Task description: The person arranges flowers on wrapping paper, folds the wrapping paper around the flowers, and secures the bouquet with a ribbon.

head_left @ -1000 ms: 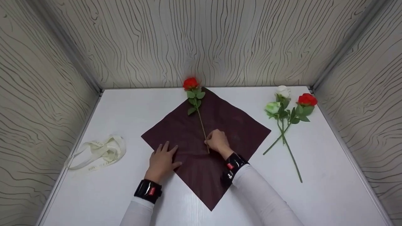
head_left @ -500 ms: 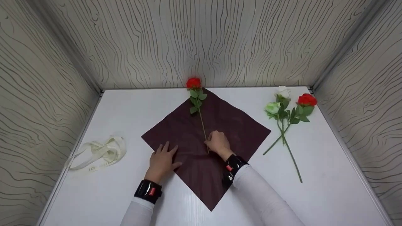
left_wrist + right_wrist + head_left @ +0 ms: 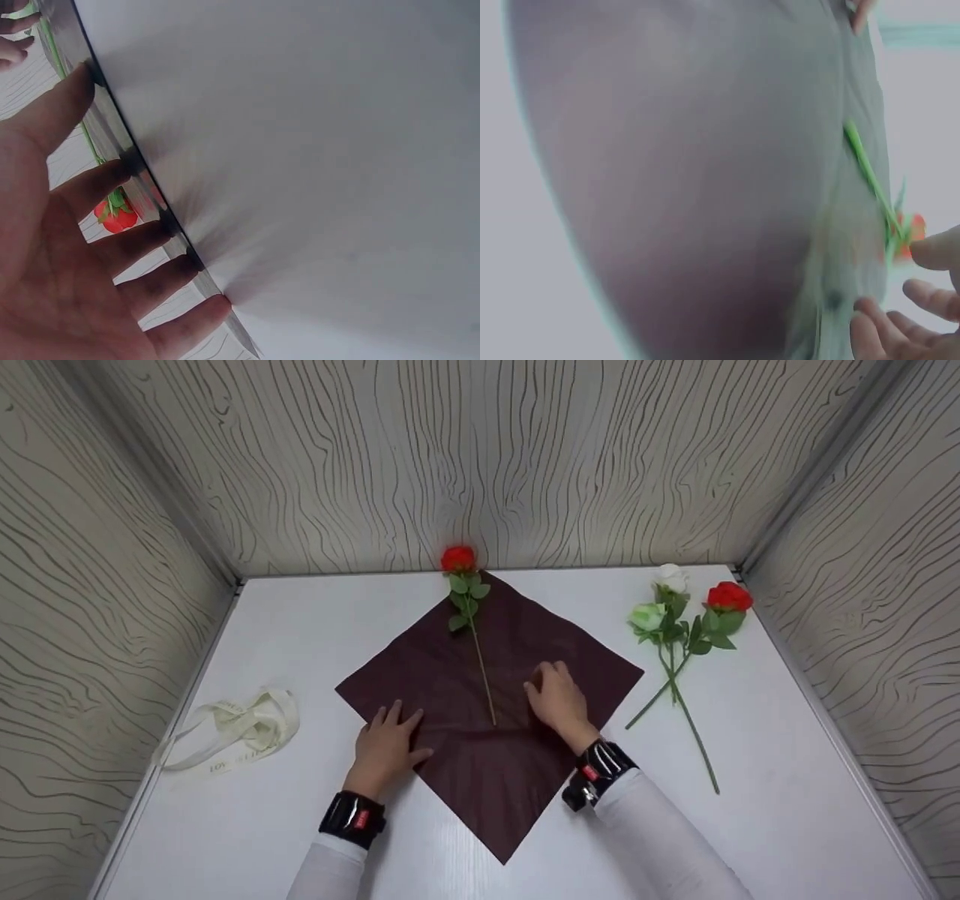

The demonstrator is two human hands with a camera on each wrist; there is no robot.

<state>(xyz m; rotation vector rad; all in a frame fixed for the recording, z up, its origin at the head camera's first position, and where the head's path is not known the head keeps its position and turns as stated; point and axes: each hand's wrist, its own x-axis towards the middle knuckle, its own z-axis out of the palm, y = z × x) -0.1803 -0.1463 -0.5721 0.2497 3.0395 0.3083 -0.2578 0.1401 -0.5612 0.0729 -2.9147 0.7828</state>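
A red rose (image 3: pixel 458 559) with a long thin stem lies across a dark maroon wrapping sheet (image 3: pixel 435 675), its bloom past the sheet's upper left edge. My left hand (image 3: pixel 384 751) rests with spread fingers on the sheet's lower left edge; the left wrist view shows its fingertips (image 3: pixel 169 225) along that edge. To the right of the stem's lower end, my right hand (image 3: pixel 557 701) is over the sheet, apart from the stem. Its fingers are loosely bent and hold nothing; the right wrist view shows gaps between thumb and fingers (image 3: pixel 922 300).
On the right of the white table (image 3: pixel 285 622) lie a white rose (image 3: pixel 671 578), a pale green rose (image 3: pixel 647 617) and another red rose (image 3: pixel 728 597), stems crossed. A cream ribbon (image 3: pixel 251 727) with printed letters lies loosely coiled at left. Patterned panels (image 3: pixel 465 457) enclose the table's back and sides.
My right hand has let go of the red rose's stem and moved to the right. The rose now lies on the sheet. The left hand has stayed in place.
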